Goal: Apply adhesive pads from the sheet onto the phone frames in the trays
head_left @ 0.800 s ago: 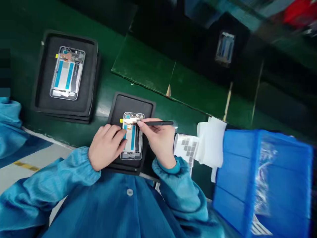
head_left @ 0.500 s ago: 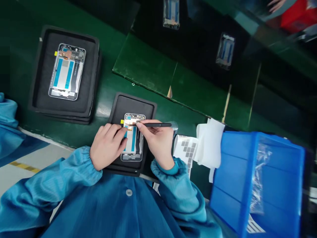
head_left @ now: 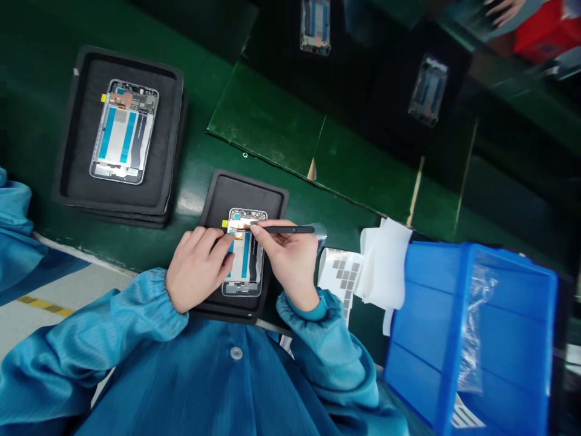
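An opened phone [head_left: 256, 266] lies in a black foam tray [head_left: 245, 188] in front of me, its circuit board and blue-striped battery exposed. A yellow tab sticks out at its upper left. My right hand [head_left: 290, 257] pinches slim black tweezers [head_left: 288, 229], held almost level, with the tip over the board near the top of the phone. My left hand [head_left: 200, 263] rests at the phone's left side, index finger on its upper part and thumb apart over the battery. The tip's exact contact is too small to make out.
To the left, a second opened phone [head_left: 118, 136] lies on stacked black trays [head_left: 166, 145]. Right of me are a sheet of grey stickers [head_left: 340, 272], white paper [head_left: 385, 260] and a blue bin [head_left: 426, 315] holding clear plastic. More opened phones [head_left: 315, 27] lie across the table; another person's hand [head_left: 503, 11] shows beyond.
Both my hands and the tweezers stay in practically the same place on the phone. Across the table, the phone at the back right has shifted to the right.
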`<state>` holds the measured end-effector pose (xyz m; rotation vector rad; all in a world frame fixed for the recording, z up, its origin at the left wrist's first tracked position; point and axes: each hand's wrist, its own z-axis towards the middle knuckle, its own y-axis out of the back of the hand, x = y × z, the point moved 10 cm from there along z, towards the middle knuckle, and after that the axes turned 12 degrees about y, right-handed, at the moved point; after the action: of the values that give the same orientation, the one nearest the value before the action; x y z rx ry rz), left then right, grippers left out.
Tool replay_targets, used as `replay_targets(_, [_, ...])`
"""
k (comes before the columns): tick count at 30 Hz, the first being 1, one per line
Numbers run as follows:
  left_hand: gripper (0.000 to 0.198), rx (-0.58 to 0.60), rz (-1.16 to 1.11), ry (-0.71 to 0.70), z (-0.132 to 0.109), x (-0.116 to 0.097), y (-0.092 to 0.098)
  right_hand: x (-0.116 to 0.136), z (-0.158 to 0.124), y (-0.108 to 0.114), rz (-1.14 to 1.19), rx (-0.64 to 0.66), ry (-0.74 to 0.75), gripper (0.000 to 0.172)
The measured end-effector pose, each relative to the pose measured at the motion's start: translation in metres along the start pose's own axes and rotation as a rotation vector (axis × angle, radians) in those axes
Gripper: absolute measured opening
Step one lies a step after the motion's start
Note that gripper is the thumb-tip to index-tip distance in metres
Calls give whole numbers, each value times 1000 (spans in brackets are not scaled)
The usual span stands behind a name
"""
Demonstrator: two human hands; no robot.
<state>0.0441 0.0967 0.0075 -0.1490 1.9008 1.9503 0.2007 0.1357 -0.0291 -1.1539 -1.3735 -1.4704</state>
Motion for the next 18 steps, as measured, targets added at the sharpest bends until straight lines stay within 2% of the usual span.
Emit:
replay_targets(8, [33, 8, 34, -2, 1, -1, -1, 2, 0, 1, -41, 7, 14, 17])
replay_targets(14, [44, 50, 209, -59, 2, -8, -5, -2, -1, -3, -12, 26, 11, 18])
replay_targets(16, [46, 59, 270, -78, 1, -12, -7, 2, 0, 0, -1, 2, 34, 16])
replay_targets(18, [46, 61, 313, -99, -1, -16, -9, 11, -2, 12, 4, -80, 76, 13])
